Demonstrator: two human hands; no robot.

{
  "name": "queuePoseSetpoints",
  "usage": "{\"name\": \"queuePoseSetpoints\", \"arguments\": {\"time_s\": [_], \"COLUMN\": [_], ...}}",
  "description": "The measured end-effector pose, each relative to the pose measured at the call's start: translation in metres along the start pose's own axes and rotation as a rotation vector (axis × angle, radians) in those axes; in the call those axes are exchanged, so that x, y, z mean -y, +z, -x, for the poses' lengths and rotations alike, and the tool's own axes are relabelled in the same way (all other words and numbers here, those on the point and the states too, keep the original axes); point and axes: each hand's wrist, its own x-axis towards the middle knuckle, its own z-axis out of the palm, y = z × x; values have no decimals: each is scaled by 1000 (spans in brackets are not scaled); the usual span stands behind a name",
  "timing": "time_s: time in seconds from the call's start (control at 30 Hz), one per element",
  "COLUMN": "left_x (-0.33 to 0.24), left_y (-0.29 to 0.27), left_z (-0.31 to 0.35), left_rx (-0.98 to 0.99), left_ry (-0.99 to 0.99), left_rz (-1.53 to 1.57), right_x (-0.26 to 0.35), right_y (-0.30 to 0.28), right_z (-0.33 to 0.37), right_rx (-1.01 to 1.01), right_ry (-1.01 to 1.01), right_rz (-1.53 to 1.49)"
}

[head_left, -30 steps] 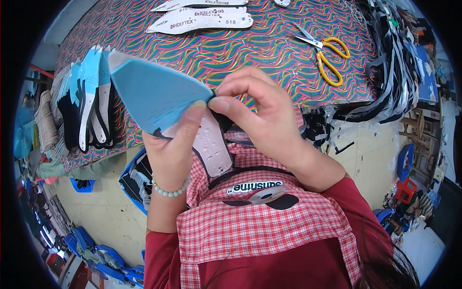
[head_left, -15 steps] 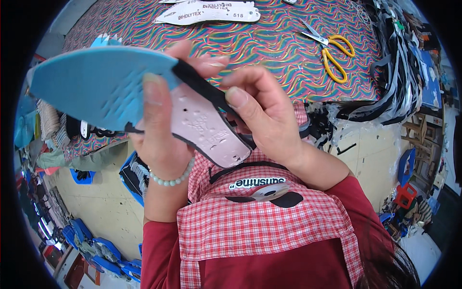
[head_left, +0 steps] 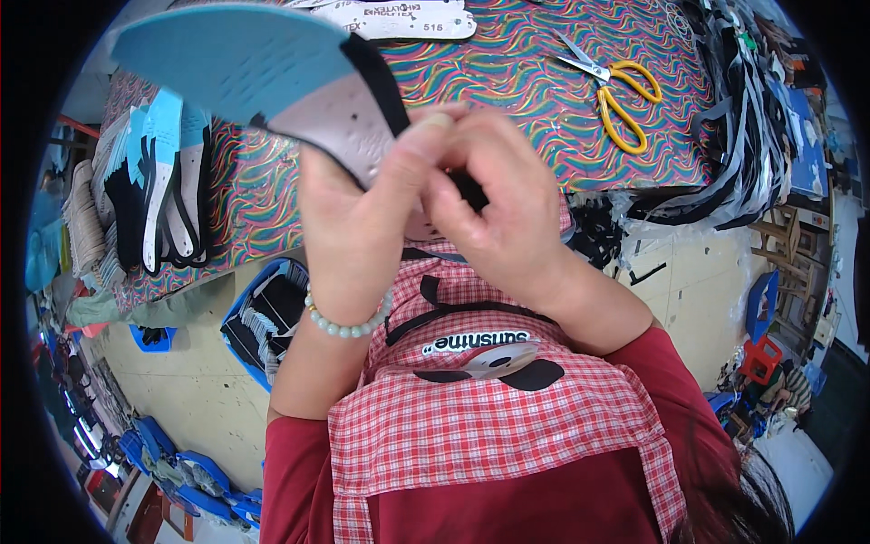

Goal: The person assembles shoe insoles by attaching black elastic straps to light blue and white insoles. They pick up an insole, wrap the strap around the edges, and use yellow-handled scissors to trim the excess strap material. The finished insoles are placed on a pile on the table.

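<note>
A shoe insole, blue at the toe half and pale pink at the heel half, is held tilted above the table with its toe pointing up and left. A black strip runs along its right edge. My left hand, below a pale bead bracelet, is closed on the insole's heel half. My right hand is pinched at the right edge near the heel, close against the left thumb. The heel end is mostly hidden behind my hands.
Yellow-handled scissors lie on the patterned table. White insole boards rest at the back. Several insoles are piled at the left. Black and clear strips hang over the right end. A blue crate stands on the floor.
The insole has moved up and turned, its heel now mostly covered. My left thumb has shifted from the blue part toward the heel, next to my right fingers.
</note>
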Motion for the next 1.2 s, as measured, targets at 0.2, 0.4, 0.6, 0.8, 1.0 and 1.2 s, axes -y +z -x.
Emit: {"name": "queuePoseSetpoints", "arguments": {"time_s": [0.2, 0.4, 0.6, 0.8, 1.0, 1.2], "left_x": [-7, -6, -5, -6, -7, -4], "left_y": [-20, -35, -52, -52, -51, -21], "left_z": [0, -3, -15, -12, -13, -12], "left_rx": [193, 445, 259, 217, 261, 102], "left_ry": [-57, -274, 12, -1, -65, 70], "left_rz": [75, 419, 299, 721, 985, 665], "right_x": [-14, -1, -7, 9, 2, 14], "right_y": [-20, -9, -14, -15, 2, 16], "right_z": [-40, -49, -4, -10, 14, 15], "right_rx": [195, 250, 502, 370, 305, 205], "right_ry": [-107, 101, 583, -85, -5, 519], "right_rz": [-9, -403, -574, 116, 36, -722]}}
